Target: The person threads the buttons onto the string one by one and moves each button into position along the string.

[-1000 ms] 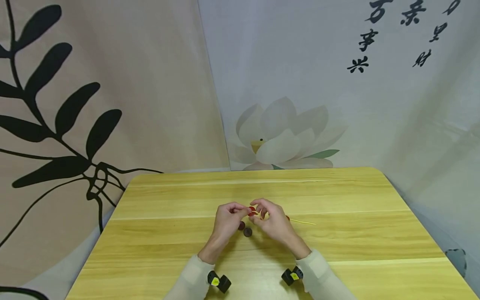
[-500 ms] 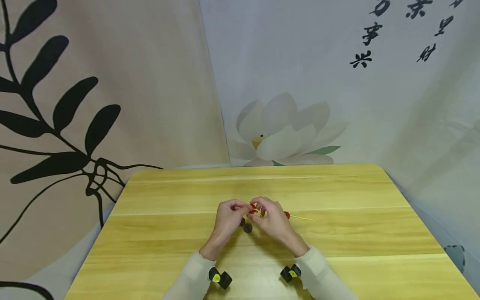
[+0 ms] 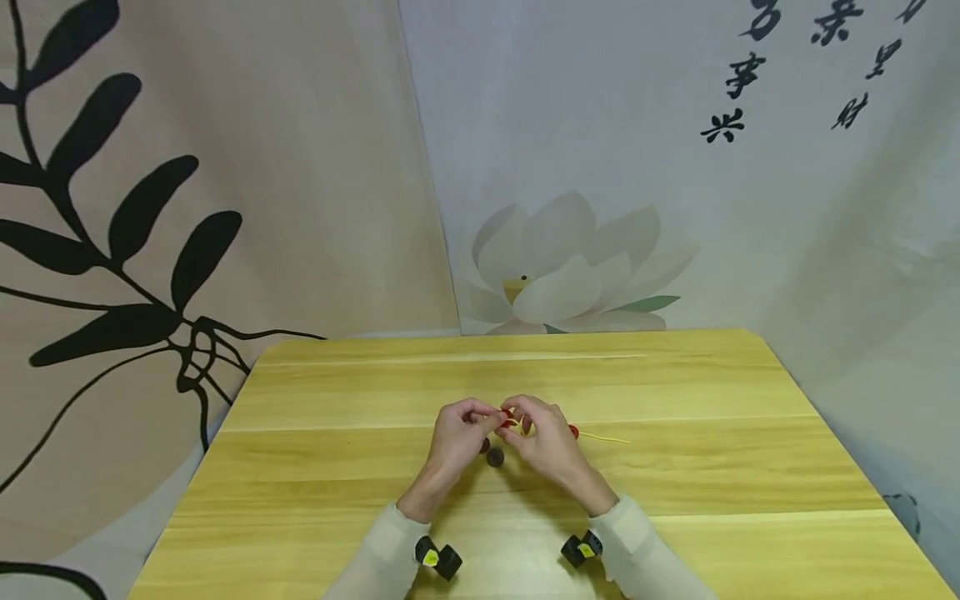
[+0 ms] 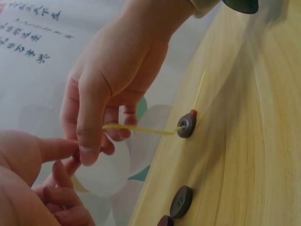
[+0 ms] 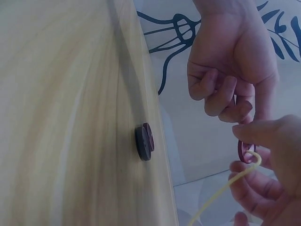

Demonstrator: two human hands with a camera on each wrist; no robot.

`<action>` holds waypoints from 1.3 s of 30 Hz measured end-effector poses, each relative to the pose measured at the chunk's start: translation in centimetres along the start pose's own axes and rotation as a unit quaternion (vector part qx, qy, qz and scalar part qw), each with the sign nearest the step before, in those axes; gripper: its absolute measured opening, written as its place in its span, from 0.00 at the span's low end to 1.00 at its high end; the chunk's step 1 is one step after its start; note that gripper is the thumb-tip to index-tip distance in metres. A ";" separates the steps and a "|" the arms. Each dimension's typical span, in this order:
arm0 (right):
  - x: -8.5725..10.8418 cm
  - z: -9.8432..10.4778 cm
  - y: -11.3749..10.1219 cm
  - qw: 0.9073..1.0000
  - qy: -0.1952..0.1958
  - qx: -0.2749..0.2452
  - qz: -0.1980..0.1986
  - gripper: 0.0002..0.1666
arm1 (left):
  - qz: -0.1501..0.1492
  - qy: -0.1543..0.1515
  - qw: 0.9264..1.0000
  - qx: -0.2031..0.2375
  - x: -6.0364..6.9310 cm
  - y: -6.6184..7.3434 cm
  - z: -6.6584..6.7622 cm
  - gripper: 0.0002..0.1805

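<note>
"Where's the red button (image 5: 242, 151)?"

"I see left hand (image 3: 461, 427) and right hand (image 3: 542, 433) pinching it from either side, neither nearer, desk (image 3: 315, 500) beneath it; yellow thread (image 4: 146, 130) leaves its right face."

Downward head, closer wrist views share the table (image 3: 712, 467).

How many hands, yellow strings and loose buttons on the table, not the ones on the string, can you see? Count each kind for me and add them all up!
Hands: 2 (left hand, right hand)
Yellow string: 1
Loose buttons: 2 (dark grey button, dark red button)
Total: 5
</note>
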State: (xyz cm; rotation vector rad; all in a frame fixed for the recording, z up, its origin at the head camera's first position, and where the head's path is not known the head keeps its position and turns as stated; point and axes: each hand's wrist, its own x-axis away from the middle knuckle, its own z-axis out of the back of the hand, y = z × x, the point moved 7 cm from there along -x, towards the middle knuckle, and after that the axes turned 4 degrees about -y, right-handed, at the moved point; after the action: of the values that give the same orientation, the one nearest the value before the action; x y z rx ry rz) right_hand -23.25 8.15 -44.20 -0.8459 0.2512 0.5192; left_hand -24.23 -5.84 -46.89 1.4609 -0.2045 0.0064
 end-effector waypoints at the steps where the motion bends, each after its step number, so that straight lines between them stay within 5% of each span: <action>1: 0.1 0.0 0.0 1.000 0.001 -0.001 0.002 0.17 | 0.000 -0.003 1.000 0.000 0.0 -0.1 0.0 0.08; 11: 0.4 0.3 1.2 0.998 -0.025 -0.040 -0.037 0.17 | -0.025 0.000 0.999 -0.044 -0.1 -0.2 0.5 0.13; 21: 0.6 0.7 1.6 0.996 -0.044 -0.067 -0.037 0.17 | -0.014 -0.056 0.996 -0.063 -0.1 -0.2 -0.1 0.12; 39: 1.0 0.6 1.7 0.993 -0.047 -0.100 -0.038 0.17 | -0.023 -0.060 0.995 -0.072 0.0 -0.3 -0.5 0.08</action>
State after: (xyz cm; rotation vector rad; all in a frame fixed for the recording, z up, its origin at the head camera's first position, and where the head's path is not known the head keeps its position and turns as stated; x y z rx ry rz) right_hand -23.30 9.88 -45.25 -1.0198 0.0810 0.5175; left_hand -24.08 -5.36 -47.27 1.3228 -0.2630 -0.1312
